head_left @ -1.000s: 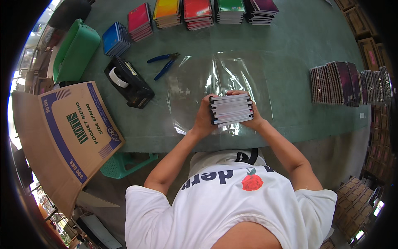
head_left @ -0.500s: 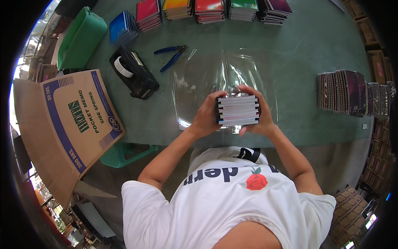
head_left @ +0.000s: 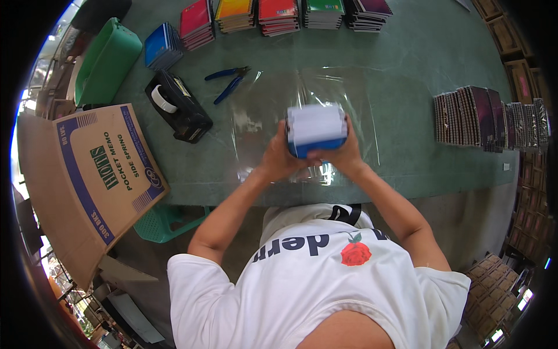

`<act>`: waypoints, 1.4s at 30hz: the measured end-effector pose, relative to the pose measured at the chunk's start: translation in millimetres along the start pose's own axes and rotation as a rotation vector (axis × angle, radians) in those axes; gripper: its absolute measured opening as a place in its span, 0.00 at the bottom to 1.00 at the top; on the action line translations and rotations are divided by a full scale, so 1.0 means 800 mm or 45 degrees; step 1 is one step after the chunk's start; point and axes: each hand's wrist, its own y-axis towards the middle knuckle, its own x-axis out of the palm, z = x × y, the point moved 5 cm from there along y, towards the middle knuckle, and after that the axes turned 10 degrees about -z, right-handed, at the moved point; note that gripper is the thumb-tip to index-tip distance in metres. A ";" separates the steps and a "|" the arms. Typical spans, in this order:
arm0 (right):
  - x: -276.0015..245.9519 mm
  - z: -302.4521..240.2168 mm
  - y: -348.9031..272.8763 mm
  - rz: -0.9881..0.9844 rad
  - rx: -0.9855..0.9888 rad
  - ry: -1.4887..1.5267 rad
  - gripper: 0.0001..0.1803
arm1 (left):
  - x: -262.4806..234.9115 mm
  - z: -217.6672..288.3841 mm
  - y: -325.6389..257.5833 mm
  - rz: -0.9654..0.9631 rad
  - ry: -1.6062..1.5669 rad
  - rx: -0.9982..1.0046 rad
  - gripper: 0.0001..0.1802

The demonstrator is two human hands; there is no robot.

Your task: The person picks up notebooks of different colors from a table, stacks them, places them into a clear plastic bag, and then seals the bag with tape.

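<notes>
Since the earlier frame, you have tipped the blue-covered stack of small notebooks [head_left: 315, 131] so that its white page edges face up, where previously its ribbed side showed, and it is blurred by motion. Your left hand [head_left: 281, 160] is closed on the stack's 8 o'clock corner and your right hand [head_left: 344, 156] on its 4 o'clock corner, holding it above the clear plastic wrapping sheet [head_left: 261, 110] spread on the green table [head_left: 407, 64]. At 10 o'clock from the stack lie the blue-handled pliers [head_left: 227, 81], with the black tape dispenser [head_left: 177, 107] at 9 o'clock.
</notes>
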 end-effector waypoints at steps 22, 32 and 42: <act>-0.069 0.075 0.021 0.251 -0.040 -1.462 0.25 | -0.031 -0.016 0.037 -0.210 -0.652 -0.892 0.39; -0.089 0.016 0.024 0.044 0.108 -0.927 0.22 | -0.035 -0.018 0.045 -0.322 -0.485 -0.945 0.41; -0.149 0.068 -0.056 -0.387 0.795 0.070 0.15 | -0.070 -0.009 0.026 0.154 0.531 -0.804 0.38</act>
